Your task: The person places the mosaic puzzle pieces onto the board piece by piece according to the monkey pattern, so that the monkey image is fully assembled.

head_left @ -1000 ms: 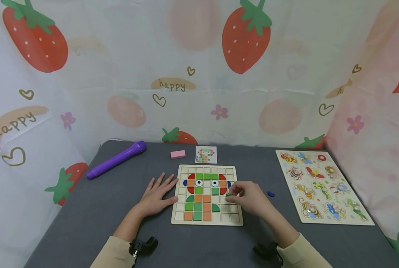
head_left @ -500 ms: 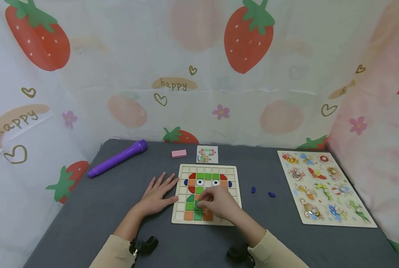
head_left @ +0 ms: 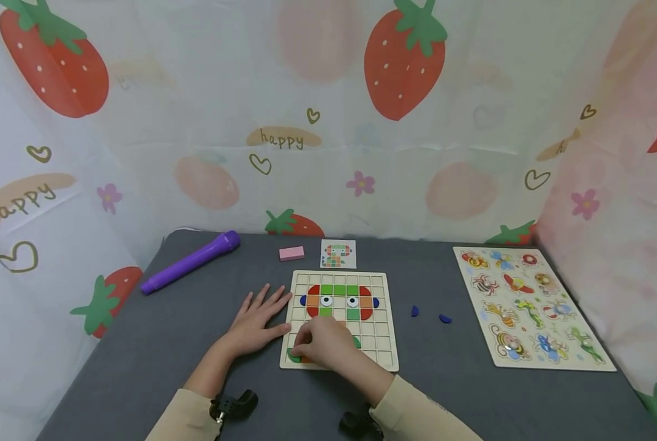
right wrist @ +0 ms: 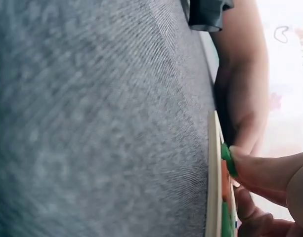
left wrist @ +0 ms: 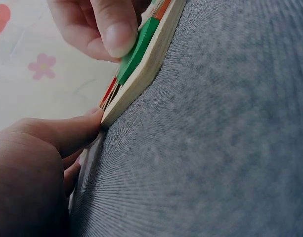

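A wooden grid board lies on the dark grey cloth, with red, orange, green, blue and eye-marked tiles set in its squares. My right hand reaches across its lower half and pinches a green tile with a curved edge at the near left corner square. In the right wrist view that green tile sits tilted under the thumb. Several tiles in the lower rows are hidden behind this hand. Fingers spread, my left hand rests on the cloth, thumb touching the board's left edge.
Two blue half-round tiles, one nearer and one farther right, lie right of the board. Behind it are a pattern card and a pink block. A purple microphone-shaped stick lies left; an insect puzzle board lies right.
My right hand has moved left across the board, from its right edge to the near left corner, carrying the green tile. My left hand has stayed in place.
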Motion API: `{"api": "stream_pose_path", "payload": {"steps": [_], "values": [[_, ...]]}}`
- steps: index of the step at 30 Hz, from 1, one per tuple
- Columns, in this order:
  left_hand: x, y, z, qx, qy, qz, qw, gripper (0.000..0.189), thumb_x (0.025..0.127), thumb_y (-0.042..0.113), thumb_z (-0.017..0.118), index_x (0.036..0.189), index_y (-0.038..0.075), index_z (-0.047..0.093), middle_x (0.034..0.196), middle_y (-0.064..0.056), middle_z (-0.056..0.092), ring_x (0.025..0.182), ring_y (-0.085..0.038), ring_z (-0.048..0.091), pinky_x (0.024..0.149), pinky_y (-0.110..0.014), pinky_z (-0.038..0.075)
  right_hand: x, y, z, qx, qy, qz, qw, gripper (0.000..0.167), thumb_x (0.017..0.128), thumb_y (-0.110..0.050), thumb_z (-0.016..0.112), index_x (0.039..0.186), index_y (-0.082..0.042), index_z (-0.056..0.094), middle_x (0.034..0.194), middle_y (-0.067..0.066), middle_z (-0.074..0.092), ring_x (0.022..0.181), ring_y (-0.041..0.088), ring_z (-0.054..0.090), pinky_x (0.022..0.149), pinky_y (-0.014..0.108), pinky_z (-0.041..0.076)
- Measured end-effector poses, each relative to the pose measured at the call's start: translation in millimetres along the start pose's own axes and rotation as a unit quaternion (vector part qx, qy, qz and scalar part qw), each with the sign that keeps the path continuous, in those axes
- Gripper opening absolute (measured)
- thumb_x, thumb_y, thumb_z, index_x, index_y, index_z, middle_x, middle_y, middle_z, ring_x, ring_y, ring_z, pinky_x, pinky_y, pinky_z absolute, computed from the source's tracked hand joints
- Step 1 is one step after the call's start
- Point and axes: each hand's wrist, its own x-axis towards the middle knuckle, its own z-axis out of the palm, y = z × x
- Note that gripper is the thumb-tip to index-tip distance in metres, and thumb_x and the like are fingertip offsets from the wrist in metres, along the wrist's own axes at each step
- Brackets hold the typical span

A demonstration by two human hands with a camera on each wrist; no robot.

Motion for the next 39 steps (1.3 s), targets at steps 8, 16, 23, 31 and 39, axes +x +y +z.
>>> {"api": "stream_pose_path", "payload": {"steps": [8, 16, 23, 31, 39], "values": [[0.0, 2.1, -1.1, -0.004, 0.005, 0.003, 1.0000, 0.073, 0.098, 0.051, 0.059, 0.160, 0.022, 0.032, 0.168, -0.005, 0.024, 0.157, -0.038, 0.006, 0.122, -0.063, -0.001, 1.6, 2, 1, -0.017, 0.028, 0.058, 0.9978, 0.034, 0.079, -0.043, 0.086, 0.070, -0.023, 0.059, 0.065, -0.006, 0.054, 0.058, 0.011, 0.049, 0.050, 0.028, 0.034], [0.5, 2.3, -1.1, -0.003, 0.009, 0.009, 0.9999, 0.073, 0.098, 0.050, 0.059, 0.160, 0.021, 0.033, 0.168, -0.006, 0.025, 0.157, -0.039, 0.007, 0.122, -0.064, 0.000, -3.3, 12, -13, 0.003, 0.052, 0.049, 0.9974, 0.026, 0.083, -0.032, 0.085, 0.075, -0.021, 0.062, 0.067, -0.006, 0.055, 0.058, 0.013, 0.051, 0.051, 0.029, 0.037], [0.9, 1.2, -0.3, -0.008, 0.001, 0.005, 1.0000, 0.074, 0.098, 0.051, 0.058, 0.161, 0.022, 0.031, 0.168, -0.004, 0.023, 0.157, -0.038, 0.005, 0.122, -0.063, -0.002, -15.7, 43, -48, 0.016, 0.098, 0.066, 0.9929, 0.016, 0.088, -0.028, 0.080, 0.092, -0.016, 0.071, 0.077, -0.004, 0.060, 0.065, 0.014, 0.053, 0.056, 0.030, 0.043], [2.6, -0.4, 1.8, -0.006, 0.000, 0.005, 1.0000, 0.075, 0.098, 0.053, 0.058, 0.161, 0.023, 0.030, 0.169, -0.003, 0.022, 0.157, -0.037, 0.004, 0.122, -0.063, -0.003, -31.8, 104, -92, -0.002, 0.169, 0.141, 0.9756, 0.024, 0.089, -0.022, 0.079, 0.104, -0.005, 0.072, 0.089, 0.007, 0.067, 0.077, 0.020, 0.058, 0.063, 0.034, 0.050], [2.6, -1.0, 2.1, -0.004, -0.003, 0.000, 1.0000, 0.076, 0.098, 0.054, 0.057, 0.161, 0.023, 0.030, 0.169, -0.003, 0.022, 0.157, -0.036, 0.004, 0.122, -0.063, -0.003, -41.4, 137, -109, -0.079, 0.172, 0.180, 0.9652, 0.023, 0.089, -0.012, 0.077, 0.104, 0.004, 0.072, 0.097, 0.018, 0.071, 0.088, 0.033, 0.066, 0.078, 0.051, 0.054]]}}
